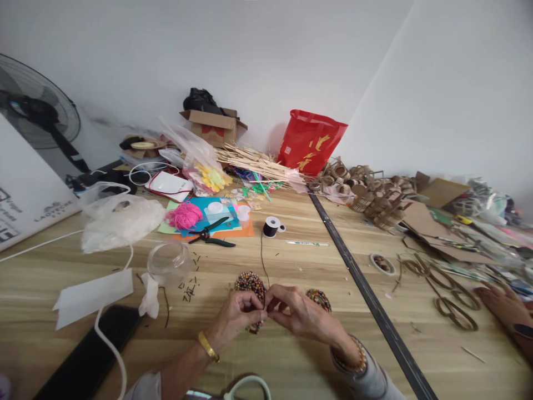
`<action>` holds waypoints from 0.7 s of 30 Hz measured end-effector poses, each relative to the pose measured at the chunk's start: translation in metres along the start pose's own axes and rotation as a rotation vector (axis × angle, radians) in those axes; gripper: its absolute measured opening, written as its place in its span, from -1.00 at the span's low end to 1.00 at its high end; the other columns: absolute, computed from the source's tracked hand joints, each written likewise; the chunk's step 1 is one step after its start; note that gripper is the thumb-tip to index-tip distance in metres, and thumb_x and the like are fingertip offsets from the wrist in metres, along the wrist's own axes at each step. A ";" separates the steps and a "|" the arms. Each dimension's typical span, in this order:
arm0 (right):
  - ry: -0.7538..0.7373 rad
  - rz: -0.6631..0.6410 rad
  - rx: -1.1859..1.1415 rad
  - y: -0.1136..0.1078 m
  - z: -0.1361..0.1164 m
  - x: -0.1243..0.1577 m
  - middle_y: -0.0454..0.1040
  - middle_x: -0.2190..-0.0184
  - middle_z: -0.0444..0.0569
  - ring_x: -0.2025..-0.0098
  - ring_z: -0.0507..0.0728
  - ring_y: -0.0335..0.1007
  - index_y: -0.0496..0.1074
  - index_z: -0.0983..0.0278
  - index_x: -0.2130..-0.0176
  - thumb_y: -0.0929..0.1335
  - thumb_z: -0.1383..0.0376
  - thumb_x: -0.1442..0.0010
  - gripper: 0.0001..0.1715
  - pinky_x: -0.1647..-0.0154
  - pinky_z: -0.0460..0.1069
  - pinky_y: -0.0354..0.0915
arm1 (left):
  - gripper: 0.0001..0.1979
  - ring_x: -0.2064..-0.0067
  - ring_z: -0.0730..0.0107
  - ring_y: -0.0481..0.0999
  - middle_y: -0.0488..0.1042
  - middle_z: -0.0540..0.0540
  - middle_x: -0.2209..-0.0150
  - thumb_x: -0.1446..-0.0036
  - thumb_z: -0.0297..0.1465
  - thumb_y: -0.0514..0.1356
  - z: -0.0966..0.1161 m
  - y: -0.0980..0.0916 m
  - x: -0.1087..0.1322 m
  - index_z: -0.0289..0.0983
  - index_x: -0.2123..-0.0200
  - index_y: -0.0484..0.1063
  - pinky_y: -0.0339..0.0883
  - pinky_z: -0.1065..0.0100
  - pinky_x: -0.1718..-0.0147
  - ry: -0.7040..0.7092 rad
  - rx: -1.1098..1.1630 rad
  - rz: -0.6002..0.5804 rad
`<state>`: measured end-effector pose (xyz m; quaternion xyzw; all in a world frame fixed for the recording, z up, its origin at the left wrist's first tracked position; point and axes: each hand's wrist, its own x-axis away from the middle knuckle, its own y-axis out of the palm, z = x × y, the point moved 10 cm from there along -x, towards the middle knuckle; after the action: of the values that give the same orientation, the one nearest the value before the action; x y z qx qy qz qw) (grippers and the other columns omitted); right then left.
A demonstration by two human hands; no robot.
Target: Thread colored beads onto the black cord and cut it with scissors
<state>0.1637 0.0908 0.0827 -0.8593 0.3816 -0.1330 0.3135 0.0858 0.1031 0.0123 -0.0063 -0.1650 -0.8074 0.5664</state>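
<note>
My left hand (236,318) and my right hand (297,314) meet fingertip to fingertip above the wooden table, both pinched. Between them runs a thin dark cord (262,256), which leads back to a spool of black cord (270,228). A coil of multicoloured beads (249,282) lies behind and under my left fingers, partly hidden by them. Past my right hand's knuckles sits a second coil of beads (320,299), partly covered. Exactly how the cord passes through the fingertips is too small to tell.
Short dark cord pieces (189,291) lie left of the hands, near a clear jar (169,261). Green-handled pliers (212,236) rest by pink yarn (184,215). A black strip (353,266) crosses the table. Another person's hand (506,303) is at far right; scissors (250,383) lie in front.
</note>
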 end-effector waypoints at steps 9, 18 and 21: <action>0.010 -0.027 0.049 0.006 0.003 -0.005 0.42 0.43 -0.15 0.43 -0.03 0.29 0.40 0.30 0.34 0.35 0.47 -0.14 -0.91 0.42 -0.17 0.19 | -0.70 0.63 0.55 0.32 0.39 0.06 0.70 0.33 -0.29 0.40 -0.003 -0.006 0.006 -0.34 0.64 0.38 0.20 0.48 0.60 -0.036 -0.048 0.033; -0.069 -0.020 0.142 0.001 -0.006 -0.003 0.41 0.31 -0.08 0.30 0.02 0.35 0.43 0.27 0.27 0.29 0.40 -0.26 -0.88 0.29 -0.13 0.21 | -0.67 0.57 0.51 0.34 0.42 0.02 0.64 0.29 -0.23 0.41 0.000 -0.005 0.006 -0.33 0.63 0.38 0.18 0.46 0.55 -0.021 -0.040 0.012; -0.039 0.014 0.122 -0.007 -0.001 -0.001 0.41 0.36 -0.10 0.36 0.01 0.34 0.40 0.27 0.26 0.27 0.43 -0.27 -0.87 0.33 -0.13 0.21 | -0.69 0.55 0.48 0.36 0.44 0.00 0.61 0.21 -0.21 0.37 0.005 -0.010 0.005 -0.33 0.59 0.41 0.20 0.44 0.52 0.007 -0.053 0.029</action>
<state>0.1667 0.0942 0.0881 -0.8385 0.3724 -0.1372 0.3734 0.0736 0.1030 0.0158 -0.0209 -0.1414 -0.8033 0.5781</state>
